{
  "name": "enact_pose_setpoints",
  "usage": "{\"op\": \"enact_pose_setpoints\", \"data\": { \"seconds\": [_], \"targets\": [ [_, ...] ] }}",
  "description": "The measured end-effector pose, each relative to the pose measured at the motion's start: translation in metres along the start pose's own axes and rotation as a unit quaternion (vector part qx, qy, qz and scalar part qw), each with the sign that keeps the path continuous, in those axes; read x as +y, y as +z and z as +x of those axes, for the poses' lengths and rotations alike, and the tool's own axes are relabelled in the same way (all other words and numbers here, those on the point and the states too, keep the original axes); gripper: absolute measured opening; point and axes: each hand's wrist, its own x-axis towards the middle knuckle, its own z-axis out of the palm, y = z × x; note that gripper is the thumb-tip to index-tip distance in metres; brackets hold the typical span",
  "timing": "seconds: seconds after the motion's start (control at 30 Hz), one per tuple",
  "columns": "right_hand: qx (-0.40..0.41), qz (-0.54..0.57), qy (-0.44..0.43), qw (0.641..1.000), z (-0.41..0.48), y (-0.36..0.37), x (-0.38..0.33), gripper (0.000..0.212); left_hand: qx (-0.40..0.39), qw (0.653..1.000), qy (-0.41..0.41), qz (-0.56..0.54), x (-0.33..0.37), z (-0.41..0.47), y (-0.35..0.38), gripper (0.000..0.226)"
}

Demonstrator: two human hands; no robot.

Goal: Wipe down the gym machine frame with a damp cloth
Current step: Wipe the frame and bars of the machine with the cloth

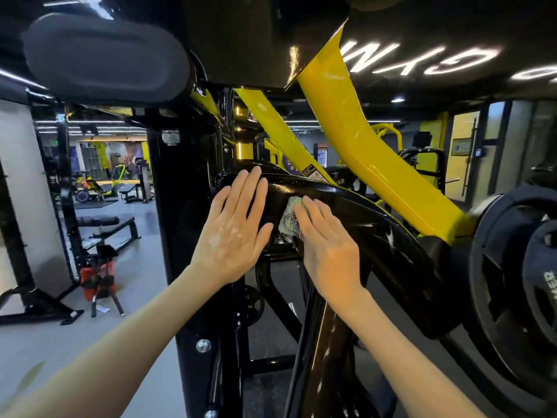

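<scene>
The gym machine frame has a glossy black curved arm (pixel 370 218) running from centre to lower right, with yellow beams (pixel 355 146) rising behind it. My left hand (pixel 235 227) lies flat against the black arm, fingers straight and pointing up. My right hand (pixel 325 245) presses a small pale green checked cloth (pixel 287 220) onto the same arm with straight fingers. Most of the cloth is hidden under my fingers.
A black weight plate (pixel 512 285) hangs at the right, close to my right forearm. A grey padded rest (pixel 105 55) sits at upper left. A black upright post (pixel 180 236) stands left of my hands. Benches (pixel 111 224) and other machines stand on the grey floor.
</scene>
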Motion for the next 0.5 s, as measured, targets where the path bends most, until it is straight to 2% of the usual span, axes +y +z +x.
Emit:
{"op": "enact_pose_setpoints", "data": {
  "seconds": [0.1, 0.23, 0.37, 0.43, 0.5],
  "targets": [
    [0.027, 0.005, 0.047, 0.999, 0.019, 0.012, -0.032, 0.044, 0.005, 1.000, 0.009, -0.008, -0.001, 0.000, 0.001, 0.069],
    [-0.002, 0.038, 0.066, 0.997, 0.033, 0.021, -0.061, 0.047, 0.028, 0.999, 0.033, -0.025, -0.008, -0.003, 0.000, 0.063],
    [-0.029, -0.005, -0.007, 1.000, 0.027, 0.017, -0.034, 0.054, 0.024, 0.998, 0.028, -0.043, -0.009, -0.001, -0.004, 0.064],
    [-0.023, -0.012, 0.020, 0.999, 0.017, 0.014, -0.016, 0.059, 0.016, 0.999, 0.026, -0.039, -0.007, 0.000, -0.005, 0.066],
    [-0.009, -0.031, 0.084, 0.996, 0.005, 0.009, 0.001, 0.061, 0.010, 0.999, 0.020, -0.032, -0.004, 0.000, -0.005, 0.066]
  ]
}}
